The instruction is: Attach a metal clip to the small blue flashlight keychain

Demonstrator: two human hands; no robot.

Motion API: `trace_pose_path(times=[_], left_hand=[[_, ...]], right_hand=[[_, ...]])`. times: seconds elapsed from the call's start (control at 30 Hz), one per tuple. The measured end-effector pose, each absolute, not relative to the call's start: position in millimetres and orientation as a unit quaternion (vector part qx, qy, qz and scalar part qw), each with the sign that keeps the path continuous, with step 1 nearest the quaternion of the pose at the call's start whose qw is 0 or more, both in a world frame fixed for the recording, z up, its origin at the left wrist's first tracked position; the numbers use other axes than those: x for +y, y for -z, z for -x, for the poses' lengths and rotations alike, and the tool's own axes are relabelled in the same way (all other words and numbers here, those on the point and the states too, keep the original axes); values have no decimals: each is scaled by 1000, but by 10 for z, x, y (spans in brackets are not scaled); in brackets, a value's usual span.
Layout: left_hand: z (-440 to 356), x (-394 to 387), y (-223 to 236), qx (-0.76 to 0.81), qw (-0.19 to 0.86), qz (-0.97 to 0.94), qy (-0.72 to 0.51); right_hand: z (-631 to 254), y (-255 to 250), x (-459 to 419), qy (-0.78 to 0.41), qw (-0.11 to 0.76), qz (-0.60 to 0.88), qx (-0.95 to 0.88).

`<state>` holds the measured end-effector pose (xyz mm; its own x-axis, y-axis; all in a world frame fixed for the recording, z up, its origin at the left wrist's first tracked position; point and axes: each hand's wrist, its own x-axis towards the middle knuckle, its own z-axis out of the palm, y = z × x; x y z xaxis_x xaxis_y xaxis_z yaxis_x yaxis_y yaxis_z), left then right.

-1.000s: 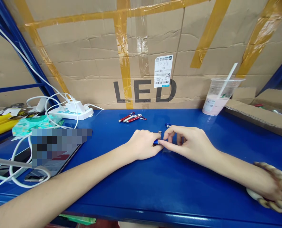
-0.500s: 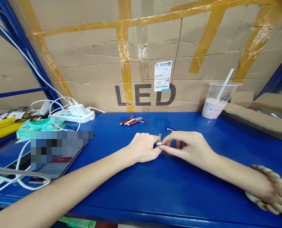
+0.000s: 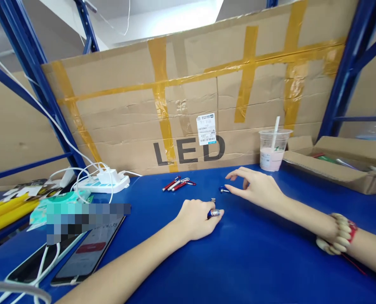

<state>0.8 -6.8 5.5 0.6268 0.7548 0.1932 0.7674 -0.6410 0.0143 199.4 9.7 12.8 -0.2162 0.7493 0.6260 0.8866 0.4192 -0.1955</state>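
My left hand (image 3: 194,220) is closed around a small blue keychain flashlight barrel (image 3: 213,213), whose silver end sticks out between thumb and fingers. Just behind those fingers is a tiny silver piece (image 3: 213,199), too small to name. My right hand (image 3: 260,185) hovers to the right, thumb and fingers apart, with nothing visible between them. Close to its thumb tip, a blue clip with a silver end (image 3: 223,190) lies on the table. Farther back, red and silver keychain flashlights (image 3: 177,184) with clips lie in a group.
Phones (image 3: 91,249) and white cables lie at left, before a power strip (image 3: 112,184). A plastic cup (image 3: 272,156) with a straw stands at back right beside an open cardboard box (image 3: 340,166). A large taped cardboard sheet (image 3: 127,126) closes off the back of the blue table (image 3: 238,261).
My right hand has come away from the barrel in my left hand and moved right and back toward the blue clip, opening. The head view has tilted up.
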Motion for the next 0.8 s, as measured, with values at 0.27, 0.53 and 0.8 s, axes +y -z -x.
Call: trace_pose_path(times=[0.27,0.53,0.8], left_hand=[[-12,-95,-87,-430,38,899,77],[0,-110,-66,-434,46,896,87],[13,-75,-21,-431,38,896,98]], right_hand=[[-2077,-80,188,88,294,519,-798],[-1973,-93,50,66,253,441,-859],[-2009,66,204,33,252,479,-840]])
